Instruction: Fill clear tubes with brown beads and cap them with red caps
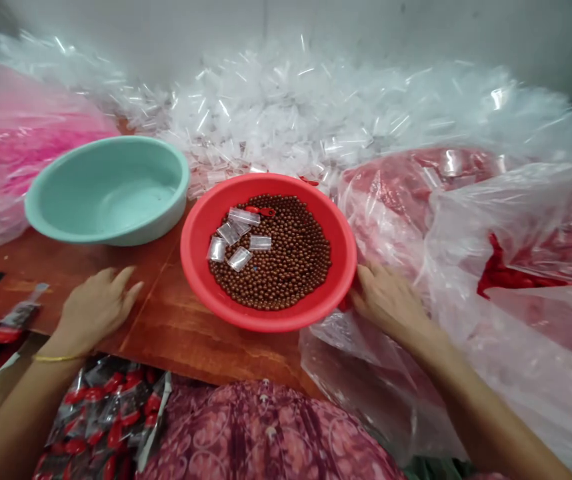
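Observation:
My left hand [99,303] rests on the reddish-brown tabletop, palm down, fingers loosely spread and holding nothing. It lies in front of a pale green basin [109,230] that holds no visible contents. At the middle stands a red basin [266,321] full of small brown beads [286,267]. Several clear plastic tubes [240,259] and a small red plastic piece [261,211] lie on the beads. My right hand [386,297] is against the red basin's right side, its fingertips hidden by the rim; their grip cannot be made out.
Clear plastic tubes [266,113] are heaped along the wall. Plastic bags with red pieces [521,267] crowd the right side; a pink-filled bag [41,143] sits at left. A filled tube with a red end [19,317] lies left. Below the table edge are several red-ended packets [111,413].

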Tool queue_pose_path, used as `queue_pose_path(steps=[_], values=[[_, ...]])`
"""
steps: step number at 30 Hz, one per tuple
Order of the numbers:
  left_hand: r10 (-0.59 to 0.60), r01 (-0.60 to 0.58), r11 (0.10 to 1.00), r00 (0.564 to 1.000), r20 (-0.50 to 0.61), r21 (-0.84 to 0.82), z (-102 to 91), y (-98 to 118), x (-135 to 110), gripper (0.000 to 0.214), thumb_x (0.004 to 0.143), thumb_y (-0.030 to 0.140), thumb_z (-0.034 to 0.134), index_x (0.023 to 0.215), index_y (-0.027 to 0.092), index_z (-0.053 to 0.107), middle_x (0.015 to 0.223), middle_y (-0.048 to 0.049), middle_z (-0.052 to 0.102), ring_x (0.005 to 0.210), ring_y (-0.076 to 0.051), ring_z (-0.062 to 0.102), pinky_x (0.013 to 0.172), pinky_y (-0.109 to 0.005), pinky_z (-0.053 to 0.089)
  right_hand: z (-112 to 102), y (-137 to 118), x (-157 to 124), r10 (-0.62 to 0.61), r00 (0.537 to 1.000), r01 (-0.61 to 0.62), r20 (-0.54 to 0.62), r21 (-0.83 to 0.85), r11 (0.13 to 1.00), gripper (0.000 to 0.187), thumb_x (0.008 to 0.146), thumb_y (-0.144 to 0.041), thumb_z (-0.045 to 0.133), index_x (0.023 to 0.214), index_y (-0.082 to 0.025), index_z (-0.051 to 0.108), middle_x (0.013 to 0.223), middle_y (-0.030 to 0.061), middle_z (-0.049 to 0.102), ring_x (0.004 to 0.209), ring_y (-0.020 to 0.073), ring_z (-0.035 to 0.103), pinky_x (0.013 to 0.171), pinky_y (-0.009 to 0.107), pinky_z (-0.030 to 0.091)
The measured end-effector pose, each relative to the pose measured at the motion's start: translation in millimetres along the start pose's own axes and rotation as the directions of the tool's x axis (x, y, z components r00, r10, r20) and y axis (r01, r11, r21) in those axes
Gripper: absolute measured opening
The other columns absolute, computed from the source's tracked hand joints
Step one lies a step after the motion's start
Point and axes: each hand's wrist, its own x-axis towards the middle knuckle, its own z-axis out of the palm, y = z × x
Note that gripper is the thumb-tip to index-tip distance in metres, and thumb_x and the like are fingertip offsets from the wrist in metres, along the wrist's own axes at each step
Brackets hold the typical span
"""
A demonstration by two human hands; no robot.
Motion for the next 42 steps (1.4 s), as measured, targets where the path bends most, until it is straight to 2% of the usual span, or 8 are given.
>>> queue_pose_path(steps=[4, 10, 16, 21, 25, 29, 36, 42], values=[[0.233, -0.231, 0.972, 0.967, -0.102, 0.029, -39.4, 60.0, 35.4, 0.039, 0.092, 0.038, 0.031, 0.095, 0.017, 0.063, 0.094, -0.0097, 0.065, 0.091, -0.022, 0.06, 0.079, -0.03, 0.044, 6.2, -2.3, -6.3, -0.004, 0.996, 0.005, -0.093, 0.006, 1.0, 0.021, 0.088, -0.028, 0.042, 0.08, -0.017, 0.058, 0.081, 0.013, 0.06, 0.076, 0.0258, 0.055, 0.062, 0.035, 0.039], [0.416, -0.432, 0.902, 0.877, 0.239, 0.018, -29.8, 146.1, 89.5, 0.04, 0.086, 0.041, 0.044, 0.088, 0.008, 0.066, 0.094, -0.0184, 0.066, 0.091, -0.028, 0.062, 0.072, -0.03, 0.047, 8.6, 6.9, -11.0, 0.089, 0.991, -0.067, -0.099, 0.207, 0.976, 0.025, 0.086, -0.035, 0.046, 0.094, -0.014, 0.056, 0.08, 0.0135, 0.065, 0.072, 0.0267, 0.061, 0.062, 0.036, 0.042], [0.37, -0.29, 0.926, 0.825, 0.427, -0.244, -7.6, 170.7, 115.1, 0.029, 0.074, 0.04, 0.057, 0.063, 0.014, 0.063, 0.066, -0.0094, 0.065, 0.067, -0.021, 0.063, 0.061, -0.025, 0.045, 9.2, 17.2, -14.0, 0.176, 0.977, -0.095, -0.121, 0.489, 0.867, 0.034, 0.086, -0.044, 0.045, 0.101, -0.015, 0.057, 0.068, 0.0055, 0.065, 0.055, 0.0182, 0.059, 0.051, 0.029, 0.04], [0.311, 0.143, 0.827, 0.69, 0.654, -0.544, 5.1, 200.1, 120.8, 0.033, 0.075, 0.033, 0.057, 0.049, 0.016, 0.05, 0.042, 0.002, 0.047, 0.039, -0.01, 0.043, 0.046, -0.022, 0.039, 10.2, 16.0, -14.3, 0.22, 0.959, -0.099, -0.178, 0.518, 0.85, 0.031, 0.085, -0.043, 0.049, 0.101, -0.018, 0.058, 0.069, 0.0045, 0.066, 0.058, 0.0176, 0.061, 0.054, 0.029, 0.043], [0.208, 0.364, 0.664, 0.749, 0.629, -0.653, 23.6, 231.2, 142.2, 0.029, 0.075, 0.028, 0.061, 0.052, 0.014, 0.052, 0.043, 0.0017, 0.048, 0.04, -0.009, 0.045, 0.046, -0.022, 0.039, 15.4, 17.2, -15.9, 0.255, 0.945, -0.094, -0.206, 0.575, 0.812, 0.032, 0.084, -0.044, 0.052, 0.102, -0.019, 0.059, 0.072, 0.0045, 0.067, 0.058, 0.0169, 0.061, 0.056, 0.03, 0.046], [0.16, 0.382, 0.539, 0.829, 0.537, -0.751, 32.8, 248.5, 156.5, 0.02, 0.08, 0.029, 0.058, 0.068, 0.012, 0.057, 0.057, 0.0001, 0.057, 0.048, -0.008, 0.05, 0.048, -0.019, 0.04, 20.4, 18.7, -17.7, 0.359, 0.915, -0.136, -0.183, 0.699, 0.702, 0.04, 0.081, -0.045, 0.056, 0.11, -0.017, 0.058, 0.074, 0.0035, 0.066, 0.061, 0.0165, 0.061, 0.058, 0.03, 0.048], [0.258, 0.276, 0.213, 0.91, 0.326, -0.937, 20.1, 237.6, 143.0, 0.011, 0.079, 0.018, 0.058, 0.089, 0.014, 0.055, 0.09, -0.0004, 0.064, 0.077, -0.007, 0.058, 0.073, -0.019, 0.046, 5.2, 24.2, -15.8, 0.562, 0.826, -0.164, 0.047, 0.973, 0.161, 0.028, 0.078, -0.044, 0.061, 0.095, -0.021, 0.06, 0.08, 0.0027, 0.066, 0.063, 0.014, 0.061, 0.059, 0.028, 0.05], [0.467, 0.228, -0.224, 0.879, 0.1, -0.948, 4.0, 207.1, 127.3, 0.025, 0.07, 0.015, 0.069, 0.089, 0.014, 0.053, 0.096, -0.0013, 0.064, 0.09, -0.009, 0.059, 0.092, -0.028, 0.044, -21.2, 18.2, -5.5, 0.492, 0.868, -0.025, 0.07, 0.995, -0.096, 0.023, 0.075, -0.042, 0.063, 0.083, -0.022, 0.055, 0.085, 0.0038, 0.069, 0.076, 0.0181, 0.066, 0.065, 0.032, 0.053]])
